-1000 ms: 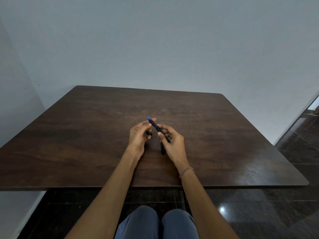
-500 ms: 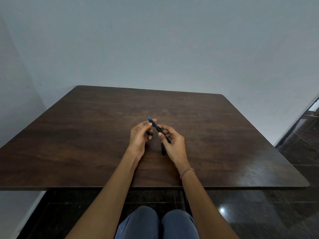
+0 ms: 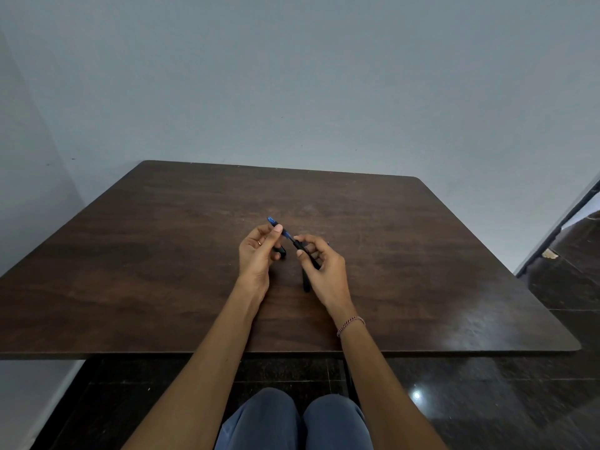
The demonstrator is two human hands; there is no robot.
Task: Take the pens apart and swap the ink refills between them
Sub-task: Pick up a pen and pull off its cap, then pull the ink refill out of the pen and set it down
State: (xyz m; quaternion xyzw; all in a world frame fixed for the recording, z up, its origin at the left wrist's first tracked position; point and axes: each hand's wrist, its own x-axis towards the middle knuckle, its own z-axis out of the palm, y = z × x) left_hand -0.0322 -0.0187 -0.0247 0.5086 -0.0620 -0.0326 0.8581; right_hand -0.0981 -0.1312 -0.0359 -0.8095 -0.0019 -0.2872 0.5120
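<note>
Above the middle of the dark wooden table (image 3: 162, 254) I hold a dark pen with a blue end (image 3: 287, 234) between both hands. My left hand (image 3: 258, 251) pinches the blue end with thumb and fingers. My right hand (image 3: 319, 264) grips the black barrel. The pen slants from upper left to lower right. A small black pen part (image 3: 281, 253) lies on the table just behind my left hand. Another black pen piece (image 3: 306, 280) lies on the table under my right hand, partly hidden by it.
The table has a rounded far right corner and a near edge just above my knees (image 3: 292, 420). A grey wall stands right behind the table. Dark glossy floor tiles (image 3: 487, 401) and a doorway lie to the right.
My hands have drawn slightly apart along the pen, showing more of the blue section between them. The pieces on the table have not moved.
</note>
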